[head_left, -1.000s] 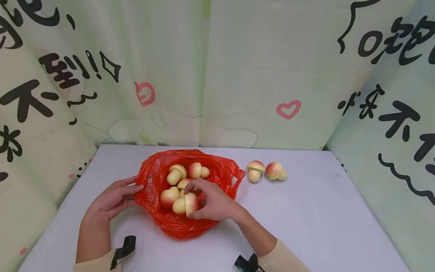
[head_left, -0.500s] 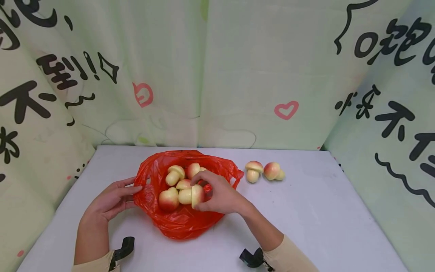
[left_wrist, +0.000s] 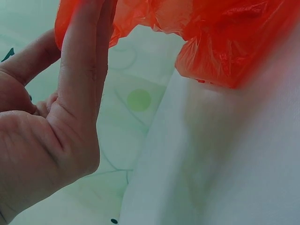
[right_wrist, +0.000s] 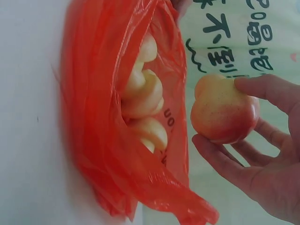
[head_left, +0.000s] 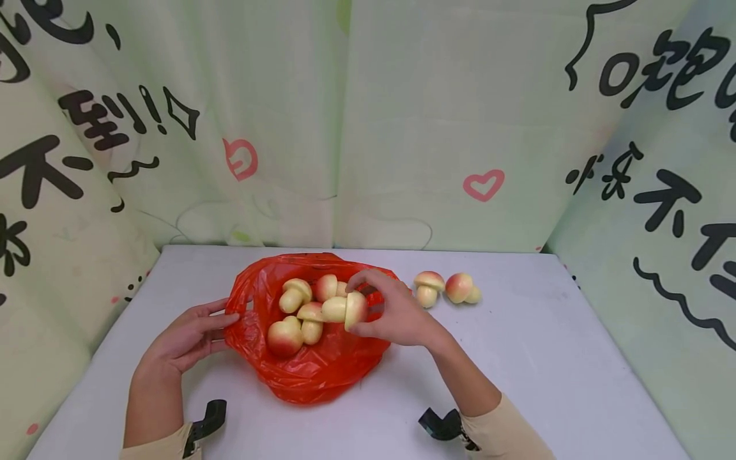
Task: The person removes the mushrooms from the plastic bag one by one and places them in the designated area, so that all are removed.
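Observation:
A red plastic bag (head_left: pixel 322 377) lies with its mouth spread on the table. My left hand (head_left: pixel 190 338) pinches the bag's left rim between thumb and fingers; the left wrist view shows red film at the fingertips. Over the bag's right side, my right hand (head_left: pixel 399 313) holds a toy mushroom (head_left: pixel 351 309) by its red and cream cap, the pale stem pointing left. In the right wrist view this mushroom (right_wrist: pixel 225 112) is above the bag's opening, apart from it. Several similar mushrooms (head_left: pixel 285 337) rest inside the bag, one partly hidden behind the held one.
Two more toy mushrooms, one upright (head_left: pixel 429 289) and one on its side (head_left: pixel 462 289), are on the white table (head_left: pixel 517 370) right of the bag. Printed curtains (head_left: pixel 402 128) stand behind and at both sides. Black wrist mounts (head_left: pixel 209 418) sit on both forearms.
My right hand has lifted the mushroom and moved it up and right from the pile, exposing another mushroom's stem. The left hand keeps its hold on the bag.

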The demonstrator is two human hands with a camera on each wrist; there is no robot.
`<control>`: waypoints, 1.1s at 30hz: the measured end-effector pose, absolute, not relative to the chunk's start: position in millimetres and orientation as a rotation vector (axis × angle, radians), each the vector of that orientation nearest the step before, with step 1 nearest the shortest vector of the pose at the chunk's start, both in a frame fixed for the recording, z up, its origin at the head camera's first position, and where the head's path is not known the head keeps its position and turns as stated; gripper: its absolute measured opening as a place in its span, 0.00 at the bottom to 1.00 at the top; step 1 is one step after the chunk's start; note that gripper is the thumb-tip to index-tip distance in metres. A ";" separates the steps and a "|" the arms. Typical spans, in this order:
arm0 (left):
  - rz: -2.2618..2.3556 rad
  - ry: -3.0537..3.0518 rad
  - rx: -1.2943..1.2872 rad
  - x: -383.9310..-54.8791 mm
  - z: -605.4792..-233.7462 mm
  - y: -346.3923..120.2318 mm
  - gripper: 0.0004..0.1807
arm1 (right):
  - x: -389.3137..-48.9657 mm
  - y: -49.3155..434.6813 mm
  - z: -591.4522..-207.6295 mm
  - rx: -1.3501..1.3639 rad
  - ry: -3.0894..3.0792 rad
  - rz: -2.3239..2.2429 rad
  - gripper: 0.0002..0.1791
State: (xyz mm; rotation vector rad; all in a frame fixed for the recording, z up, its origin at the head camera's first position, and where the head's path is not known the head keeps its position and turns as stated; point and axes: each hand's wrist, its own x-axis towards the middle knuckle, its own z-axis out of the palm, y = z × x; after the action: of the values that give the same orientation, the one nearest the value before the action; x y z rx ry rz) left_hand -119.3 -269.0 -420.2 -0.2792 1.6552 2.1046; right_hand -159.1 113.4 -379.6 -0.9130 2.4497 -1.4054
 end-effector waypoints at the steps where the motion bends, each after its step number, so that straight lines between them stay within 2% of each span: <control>1: 2.103 1.655 -0.280 -119.5 -420.4 -269.1 0.41 | -159.6 116.2 -379.0 -0.902 2.454 -1.411 0.26; 25: 2.112 1.636 -0.281 -119.9 -421.4 -269.4 0.40 | -160.4 176.5 -367.6 -0.731 2.569 -1.429 0.28; 33: 2.104 1.653 -0.290 -120.4 -422.6 -268.7 0.41 | -161.1 200.2 -365.5 -0.747 2.548 -1.494 0.30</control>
State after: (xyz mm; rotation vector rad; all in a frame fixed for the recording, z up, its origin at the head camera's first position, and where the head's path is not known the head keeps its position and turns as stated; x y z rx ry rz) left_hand -120.4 -268.7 -422.6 -0.2901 1.6531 2.1037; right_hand -161.1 200.2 -365.5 -0.7474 2.5479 -1.4938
